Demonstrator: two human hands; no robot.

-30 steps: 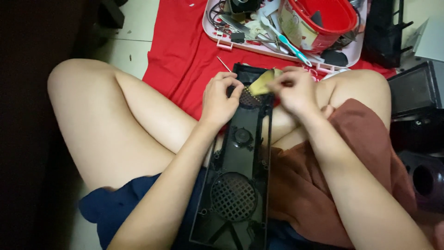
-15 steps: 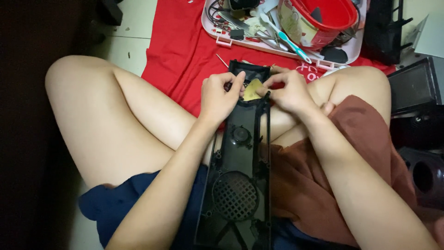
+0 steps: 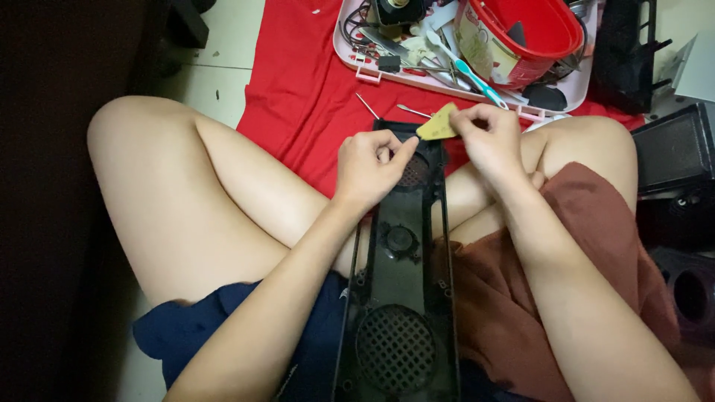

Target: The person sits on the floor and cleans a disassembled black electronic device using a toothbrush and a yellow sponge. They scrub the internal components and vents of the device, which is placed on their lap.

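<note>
The black speaker panel lies along the person's lap. The left hand is clenched on its far end; the right hand pinches a yellow scrap just above. Steadying the panel firmly would help the peeling.

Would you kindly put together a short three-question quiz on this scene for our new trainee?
1. True or false: the right hand pinches a small yellow piece.
2. What lies across the person's lap? A) a white plate B) a long black plastic panel with round grilles C) a folded newspaper
3. Fill in: the pink tray of tools rests on a ____ cloth.

Key
1. True; the left hand rests on the panel's top end beside it.
2. B
3. red
</note>
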